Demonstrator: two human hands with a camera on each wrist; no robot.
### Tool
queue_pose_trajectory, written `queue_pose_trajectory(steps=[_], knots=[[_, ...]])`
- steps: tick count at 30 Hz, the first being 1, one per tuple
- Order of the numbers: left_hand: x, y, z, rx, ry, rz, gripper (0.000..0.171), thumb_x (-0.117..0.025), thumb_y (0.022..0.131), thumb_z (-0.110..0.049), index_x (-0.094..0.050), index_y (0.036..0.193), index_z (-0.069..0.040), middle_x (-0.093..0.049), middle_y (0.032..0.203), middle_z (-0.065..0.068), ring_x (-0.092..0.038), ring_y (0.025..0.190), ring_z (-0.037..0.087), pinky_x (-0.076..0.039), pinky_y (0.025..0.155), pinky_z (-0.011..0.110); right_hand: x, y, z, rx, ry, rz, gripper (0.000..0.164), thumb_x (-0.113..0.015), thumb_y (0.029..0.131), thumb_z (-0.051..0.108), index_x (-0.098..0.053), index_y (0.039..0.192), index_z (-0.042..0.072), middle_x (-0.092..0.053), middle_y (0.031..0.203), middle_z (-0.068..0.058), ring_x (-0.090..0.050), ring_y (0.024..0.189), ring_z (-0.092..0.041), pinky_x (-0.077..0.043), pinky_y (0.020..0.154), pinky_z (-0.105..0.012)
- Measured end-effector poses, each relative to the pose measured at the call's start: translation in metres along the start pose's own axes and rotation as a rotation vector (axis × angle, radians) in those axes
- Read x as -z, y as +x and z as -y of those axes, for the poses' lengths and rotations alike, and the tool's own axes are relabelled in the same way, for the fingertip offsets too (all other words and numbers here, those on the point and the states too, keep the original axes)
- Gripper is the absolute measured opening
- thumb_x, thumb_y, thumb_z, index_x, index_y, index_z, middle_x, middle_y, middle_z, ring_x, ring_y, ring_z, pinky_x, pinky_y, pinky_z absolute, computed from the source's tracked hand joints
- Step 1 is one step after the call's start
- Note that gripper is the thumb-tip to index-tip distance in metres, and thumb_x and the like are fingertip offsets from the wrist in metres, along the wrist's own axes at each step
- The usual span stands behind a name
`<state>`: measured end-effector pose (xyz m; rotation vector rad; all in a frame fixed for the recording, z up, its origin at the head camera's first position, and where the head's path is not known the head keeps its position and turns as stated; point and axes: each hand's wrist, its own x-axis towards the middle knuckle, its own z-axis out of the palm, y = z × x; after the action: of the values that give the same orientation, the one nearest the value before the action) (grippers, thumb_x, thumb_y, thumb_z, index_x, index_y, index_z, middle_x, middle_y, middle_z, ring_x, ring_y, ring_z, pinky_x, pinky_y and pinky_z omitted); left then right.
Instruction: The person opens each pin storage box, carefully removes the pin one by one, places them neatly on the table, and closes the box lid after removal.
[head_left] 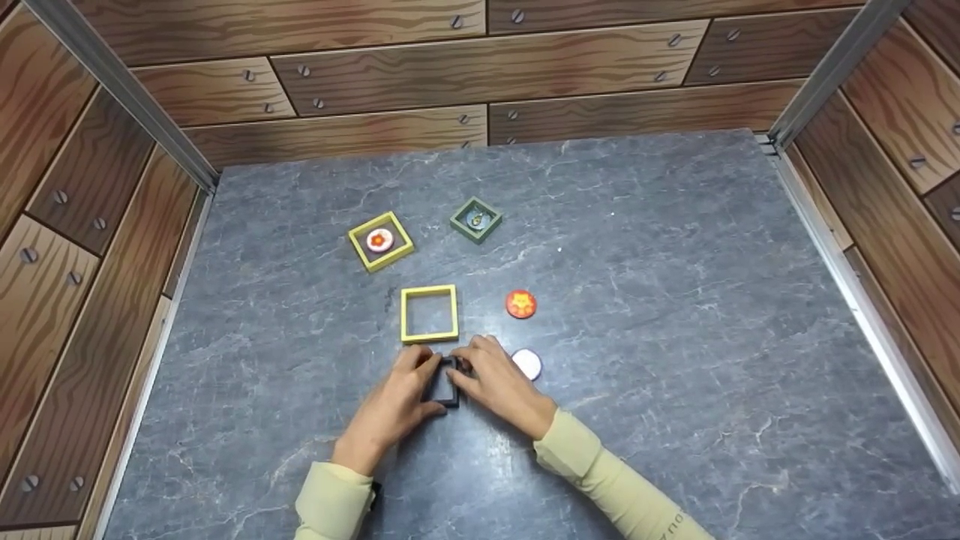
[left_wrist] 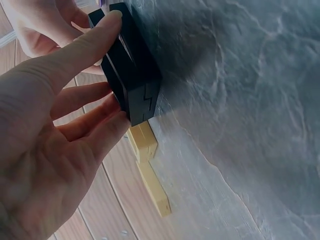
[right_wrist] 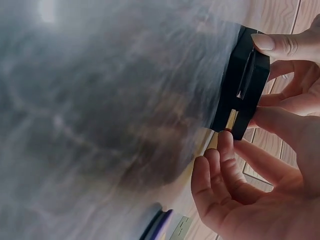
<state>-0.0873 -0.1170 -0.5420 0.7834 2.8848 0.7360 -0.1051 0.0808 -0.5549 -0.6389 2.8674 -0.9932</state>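
Pinching the black frame at the lower middle of the head view, the person's left grip sets thumb on its near edge and fingertips on the far one, while the right grip nips its upper-right corner. The nearer yellow frame lies just above, a white disc to the right. The black frame looks light, stiff and smooth; its seams might part under twisting, so opposite outer walls seem the best hold.
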Motion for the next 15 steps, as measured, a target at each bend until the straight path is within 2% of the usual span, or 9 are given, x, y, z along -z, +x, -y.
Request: queue_pose_trajectory(steps=[15], knots=[[-0.0014, 0.0007, -0.0031, -0.007, 0.026, -0.01, 0.072, -0.092, 0.08, -0.016, -0.061, 0.139, 0.011, -0.059, 0.133, 0.017, -0.063, 0.12, 0.031, -0.061, 0.103, 0.043, -0.004, 0.0007, -0.0036, 0.008, -0.004, -0.008, 0.027, -0.074, 0.097, 0.022, -0.078, 0.116, 0.002, -0.06, 0.082, -0.004, -0.047, 0.08, -0.019, -0.044, 0.071, -0.034]])
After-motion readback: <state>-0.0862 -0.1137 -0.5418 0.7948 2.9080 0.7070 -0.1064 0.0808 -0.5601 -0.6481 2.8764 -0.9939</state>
